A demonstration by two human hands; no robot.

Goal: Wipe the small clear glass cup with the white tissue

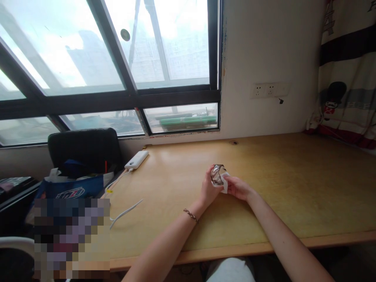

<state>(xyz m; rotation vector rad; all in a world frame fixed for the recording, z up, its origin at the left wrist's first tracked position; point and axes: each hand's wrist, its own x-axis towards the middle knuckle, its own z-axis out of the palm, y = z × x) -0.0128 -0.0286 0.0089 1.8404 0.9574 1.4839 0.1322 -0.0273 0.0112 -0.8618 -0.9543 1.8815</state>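
The hands (208, 189) and forearms (172, 239) are bare. Round the left wrist runs a slim bracelet (190, 215), brown with paler flecks, braided or beaded, too small to tell which. Nearest, a rounded patch of whitish clothing (231, 271) shows.

Overexposed window (183, 51), dim right side, edges apparently stretched

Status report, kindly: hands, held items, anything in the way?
Left hand: holding apparent glasses. Right hand: white tissue, seemingly touching them. White cable lies left, apart from hands.
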